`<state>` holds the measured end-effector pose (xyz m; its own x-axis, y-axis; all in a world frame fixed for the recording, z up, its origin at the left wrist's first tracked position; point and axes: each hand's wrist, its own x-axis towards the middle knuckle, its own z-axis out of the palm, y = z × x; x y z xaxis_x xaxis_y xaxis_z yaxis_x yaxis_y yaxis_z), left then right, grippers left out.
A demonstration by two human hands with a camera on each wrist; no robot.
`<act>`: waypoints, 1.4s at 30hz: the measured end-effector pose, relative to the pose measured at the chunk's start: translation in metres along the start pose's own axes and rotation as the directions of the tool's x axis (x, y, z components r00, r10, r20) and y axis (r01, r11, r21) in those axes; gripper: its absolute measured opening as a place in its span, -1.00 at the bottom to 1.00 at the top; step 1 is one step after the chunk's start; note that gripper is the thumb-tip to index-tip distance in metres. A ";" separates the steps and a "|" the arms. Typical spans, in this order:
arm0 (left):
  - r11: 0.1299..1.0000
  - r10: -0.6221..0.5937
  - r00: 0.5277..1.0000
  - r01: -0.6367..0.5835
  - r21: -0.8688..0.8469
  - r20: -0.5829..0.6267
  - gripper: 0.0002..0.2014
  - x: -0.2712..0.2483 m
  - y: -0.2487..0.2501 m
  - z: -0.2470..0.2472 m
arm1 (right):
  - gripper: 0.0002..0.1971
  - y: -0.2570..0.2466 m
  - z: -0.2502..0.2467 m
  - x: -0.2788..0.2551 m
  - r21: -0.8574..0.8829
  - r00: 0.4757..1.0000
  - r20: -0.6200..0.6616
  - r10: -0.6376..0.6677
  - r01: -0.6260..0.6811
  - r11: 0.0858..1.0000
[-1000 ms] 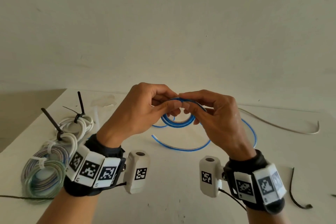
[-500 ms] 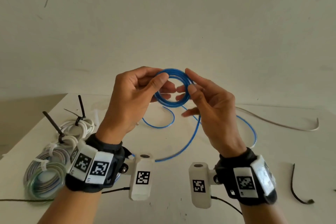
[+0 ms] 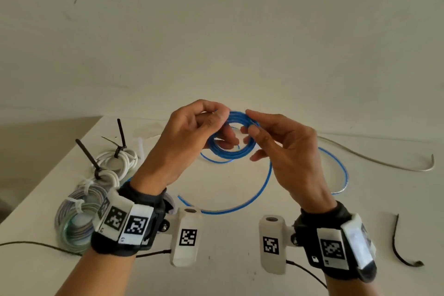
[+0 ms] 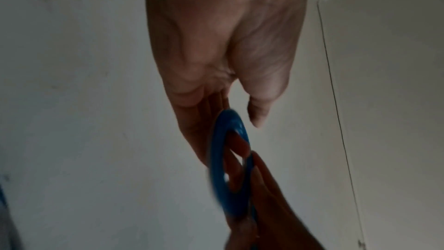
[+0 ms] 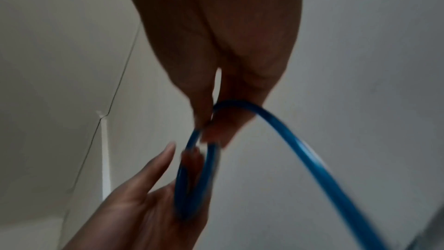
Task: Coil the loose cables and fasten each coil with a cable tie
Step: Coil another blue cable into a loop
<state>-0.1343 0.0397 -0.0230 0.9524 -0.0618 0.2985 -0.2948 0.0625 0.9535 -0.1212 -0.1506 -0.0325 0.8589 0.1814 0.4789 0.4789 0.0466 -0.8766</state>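
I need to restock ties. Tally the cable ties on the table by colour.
Black plastic cable ties: 3, two upright on the white cable coils, one loose at the right.
White plastic cable ties: 2, both on the striped coil.
Total: 5.

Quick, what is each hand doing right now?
Left hand: pinches the top of the blue cable coil.
Right hand: fingertips pinch the coil's other side.
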 end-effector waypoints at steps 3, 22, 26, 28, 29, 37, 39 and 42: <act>0.980 -0.116 0.975 0.080 0.182 0.192 -0.67 -0.003 -0.007 -0.003 | -0.76 0.007 -0.005 -0.005 -0.183 0.990 0.138 0.036 -0.011 0.983; 0.945 0.092 0.967 -0.160 -0.286 -0.236 -0.83 -0.002 -0.010 0.030 | -0.75 0.003 0.021 -0.011 0.297 0.994 -0.085 0.063 -0.035 0.954; 0.936 0.110 0.955 -0.193 -0.294 -0.275 -0.80 -0.004 -0.013 0.038 | -0.76 0.001 0.027 -0.015 0.277 0.988 -0.152 0.042 0.001 0.961; 0.939 0.107 0.952 -0.191 -0.286 -0.287 -0.79 -0.004 -0.012 0.039 | -0.76 0.000 0.030 -0.015 0.252 0.985 -0.171 0.032 0.012 0.968; 0.938 0.097 0.957 -0.180 -0.296 -0.274 -0.79 -0.005 -0.012 0.038 | -0.77 0.000 0.029 -0.015 0.238 0.983 -0.179 0.031 0.013 0.971; 0.978 0.002 0.998 -0.015 0.208 0.062 -0.80 -0.005 -0.010 0.018 | -0.80 0.003 -0.007 -0.005 -0.053 0.999 0.048 0.013 -0.010 0.999; 0.969 0.029 0.997 -0.046 0.243 0.073 -0.84 -0.004 -0.010 0.014 | -0.80 0.001 -0.011 -0.004 -0.105 0.997 0.080 0.010 -0.002 0.995; 0.964 0.021 0.995 -0.045 0.260 0.095 -0.86 -0.004 -0.010 0.014 | -0.79 0.001 -0.012 -0.003 -0.138 0.994 0.105 0.024 -0.009 0.990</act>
<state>-0.1358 0.0258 -0.0335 0.9344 -0.1547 0.3209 -0.3475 -0.1964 0.9169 -0.1214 -0.1634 -0.0342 0.8463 0.2847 0.4502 0.4913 -0.0910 -0.8662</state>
